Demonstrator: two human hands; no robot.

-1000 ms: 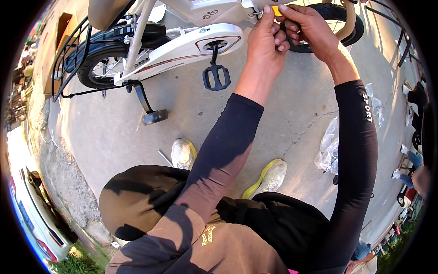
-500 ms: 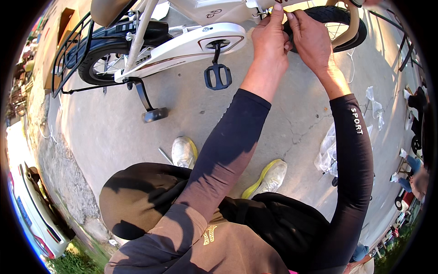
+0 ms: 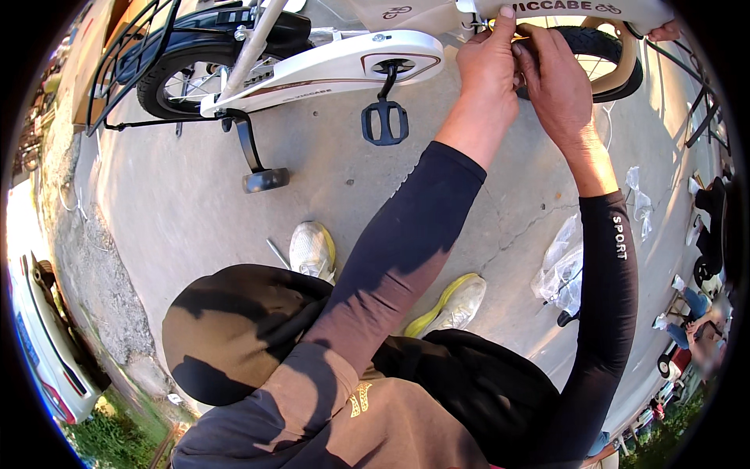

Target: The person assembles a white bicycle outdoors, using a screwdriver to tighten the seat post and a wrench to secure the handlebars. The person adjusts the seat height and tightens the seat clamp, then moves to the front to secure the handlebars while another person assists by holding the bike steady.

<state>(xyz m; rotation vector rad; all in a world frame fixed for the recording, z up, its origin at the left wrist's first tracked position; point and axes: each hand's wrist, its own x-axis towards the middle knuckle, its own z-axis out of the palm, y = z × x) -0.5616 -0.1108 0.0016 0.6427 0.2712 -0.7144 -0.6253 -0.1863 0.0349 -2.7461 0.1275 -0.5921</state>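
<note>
A small white bicycle stands across the top of the view. My left hand is closed beneath its frame tube, the thumb pointing up against the joint there. Close beside it, my right hand pinches with thumb and bent forefinger. A bit of yellow shows between the two hands, too small and covered to name. Behind my right hand is the front wheel. Left of my hands are the white chain guard and a black pedal.
A training wheel juts toward me below the rear wheel. A black wire rack is at the far left. Clear plastic wrapping lies on the concrete right of my shoes. Another person's hand touches the frame's right end.
The view has shifted, so the bicycle and both my hands appear farther right. My hands stay together under the frame tube. The other person's hand shows more plainly.
</note>
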